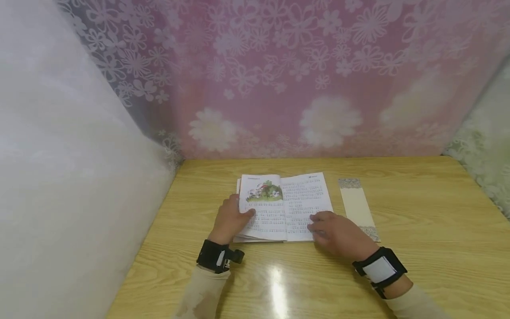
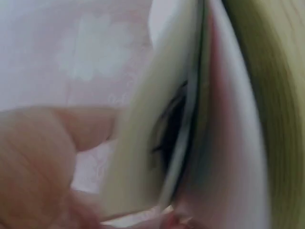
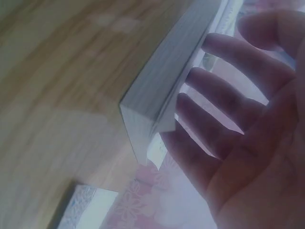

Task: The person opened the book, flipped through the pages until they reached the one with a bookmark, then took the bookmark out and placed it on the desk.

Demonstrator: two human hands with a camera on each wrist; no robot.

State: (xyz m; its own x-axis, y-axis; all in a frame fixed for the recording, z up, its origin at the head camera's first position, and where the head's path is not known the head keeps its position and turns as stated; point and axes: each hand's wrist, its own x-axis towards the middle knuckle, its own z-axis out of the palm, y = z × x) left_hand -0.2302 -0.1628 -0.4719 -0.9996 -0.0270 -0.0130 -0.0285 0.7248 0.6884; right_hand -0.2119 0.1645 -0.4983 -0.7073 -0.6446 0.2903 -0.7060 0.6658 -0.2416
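Note:
An open book [image 1: 304, 197] lies on the table, printed text on both pages and a coloured picture [image 1: 264, 191] at the top of the left one. My left hand [image 1: 231, 220] grips the book's left edge, thumb over the page. In the left wrist view, blurred pages [image 2: 138, 148] fan apart beside that hand's thumb and finger. Over the lower right page is my right hand [image 1: 340, 235], its fingers spread and gently bent. The right wrist view puts those fingertips [image 3: 198, 78] right at the book's page edge [image 3: 159, 76].
A cream strip of card [image 1: 357, 206] with grey patterned ends, like a bookmark, lies right of the book. The wood-grain table [image 1: 430, 199] ends at a pink floral curtain [image 1: 255, 102] behind. A pale sheet [image 1: 79, 177] hangs along the left side.

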